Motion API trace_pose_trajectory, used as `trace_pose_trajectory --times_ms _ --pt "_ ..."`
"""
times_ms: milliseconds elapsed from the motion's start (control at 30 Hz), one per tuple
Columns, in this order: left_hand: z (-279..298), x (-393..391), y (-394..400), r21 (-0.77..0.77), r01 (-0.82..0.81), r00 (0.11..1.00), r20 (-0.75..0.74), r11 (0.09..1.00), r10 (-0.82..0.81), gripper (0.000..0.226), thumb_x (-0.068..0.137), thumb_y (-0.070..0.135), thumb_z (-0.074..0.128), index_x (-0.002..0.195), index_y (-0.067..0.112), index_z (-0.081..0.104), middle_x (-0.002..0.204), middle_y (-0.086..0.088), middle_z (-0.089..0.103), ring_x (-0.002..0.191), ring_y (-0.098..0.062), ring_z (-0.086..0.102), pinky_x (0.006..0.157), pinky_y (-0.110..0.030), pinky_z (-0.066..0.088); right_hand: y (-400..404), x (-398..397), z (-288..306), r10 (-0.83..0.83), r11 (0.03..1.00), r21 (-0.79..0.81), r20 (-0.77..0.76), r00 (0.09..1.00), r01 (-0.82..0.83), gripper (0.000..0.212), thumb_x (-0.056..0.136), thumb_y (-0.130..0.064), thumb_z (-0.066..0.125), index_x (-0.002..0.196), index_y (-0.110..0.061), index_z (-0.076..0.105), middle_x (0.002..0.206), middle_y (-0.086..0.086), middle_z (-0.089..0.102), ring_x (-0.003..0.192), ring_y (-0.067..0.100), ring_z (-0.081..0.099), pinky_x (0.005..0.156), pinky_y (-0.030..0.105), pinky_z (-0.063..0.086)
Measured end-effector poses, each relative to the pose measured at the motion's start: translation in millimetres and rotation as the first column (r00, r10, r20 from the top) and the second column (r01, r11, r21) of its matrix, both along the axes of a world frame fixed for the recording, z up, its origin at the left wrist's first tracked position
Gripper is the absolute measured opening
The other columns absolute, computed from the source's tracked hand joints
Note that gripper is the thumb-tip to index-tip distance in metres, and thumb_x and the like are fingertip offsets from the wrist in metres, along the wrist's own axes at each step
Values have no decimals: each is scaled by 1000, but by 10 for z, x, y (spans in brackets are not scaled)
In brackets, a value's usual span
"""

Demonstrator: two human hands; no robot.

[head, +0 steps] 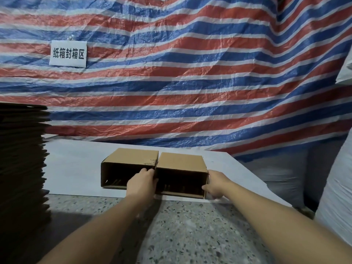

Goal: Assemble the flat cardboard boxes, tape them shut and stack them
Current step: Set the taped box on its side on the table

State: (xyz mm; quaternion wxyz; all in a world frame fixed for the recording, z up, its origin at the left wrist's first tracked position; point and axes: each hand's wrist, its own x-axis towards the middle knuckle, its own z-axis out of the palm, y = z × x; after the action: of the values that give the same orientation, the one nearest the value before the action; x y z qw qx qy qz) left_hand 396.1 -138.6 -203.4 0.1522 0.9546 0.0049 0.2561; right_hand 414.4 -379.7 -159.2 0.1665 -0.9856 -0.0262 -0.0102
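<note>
The right-hand box [182, 174] sits squeezed between both hands, left hand [142, 181] and right hand [216, 184] gripping its opposite sides.

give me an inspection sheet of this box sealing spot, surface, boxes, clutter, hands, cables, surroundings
Surface: white board lying on speckled floor.
Job's things: left box and right box side by side on the board, open ends toward the camera; flat stack at far left.
Clutter: nothing seen.
Hands: left hand at the right box's left edge; right hand grips its right edge.
Cables: nothing seen.
Surroundings: striped tarp with white sign; white sack at right.
</note>
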Motion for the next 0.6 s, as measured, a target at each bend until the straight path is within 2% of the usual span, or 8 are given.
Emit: trace_pose_trajectory --times_ms 100,200,267,333,400,433,533,600 --pt "-34 89 55 -32 3 1000 6 999 -3 17 99 34 51 91 20 51 86 3 53 82 -24 61 63 -33 43 107 103 4 -38 999 -38 -30 999 37 33 93 -19 70 122 -7 60 119 16 67 107 30 66 90 39 57" --pt "-44 153 114 -50 -36 999 -4 998 35 17 99 31 53 85 21 53 74 7 54 74 -21 58 62 -32 44 244 194 8 -78 991 99 -142 987 92 6 97 -6 62 94 -1 61 100 18 70 81 25 67 77 32 58" --pt "-35 174 159 -46 -80 997 -13 996 80 20 99 31 53 81 22 52 67 9 48 68 -18 51 61 -31 39 349 216 -3 -114 959 216 -308 945 186 22 103 -1 49 82 2 56 85 17 68 66 18 59 68 26 52" --pt "-27 182 183 -36 -101 994 -37 994 100 19 99 30 53 81 21 53 69 8 49 68 -18 51 61 -31 39 422 189 -13 -116 929 291 -360 926 229 20 104 0 40 92 7 54 75 16 63 59 15 56 62 24 50" --pt "-7 160 205 -40 -118 991 -62 992 115 17 98 28 53 83 20 56 71 6 53 69 -19 54 60 -31 39 453 120 -4 -113 913 338 -332 937 230 20 105 -4 36 114 7 50 72 17 62 57 16 57 57 25 51" --pt "16 139 215 -39 -122 990 -71 992 119 16 97 27 53 83 20 58 73 5 56 70 -19 56 59 -31 40 453 76 10 -115 915 333 -324 939 227 23 105 -8 36 118 5 50 74 17 64 57 17 58 56 26 51" --pt "139 -1 209 -26 -116 989 -90 993 113 22 98 29 48 83 21 62 74 4 61 66 -16 58 56 -29 42 420 -73 108 -138 932 284 -300 944 227 27 102 -13 40 101 6 59 90 20 68 60 20 63 57 26 53" --pt "235 -172 187 -34 -103 992 -83 994 100 29 100 33 42 80 21 60 72 5 60 64 -14 57 55 -29 44 412 -221 228 -159 940 260 -232 960 219 21 97 -14 44 92 3 56 88 19 68 61 22 66 59 28 55"
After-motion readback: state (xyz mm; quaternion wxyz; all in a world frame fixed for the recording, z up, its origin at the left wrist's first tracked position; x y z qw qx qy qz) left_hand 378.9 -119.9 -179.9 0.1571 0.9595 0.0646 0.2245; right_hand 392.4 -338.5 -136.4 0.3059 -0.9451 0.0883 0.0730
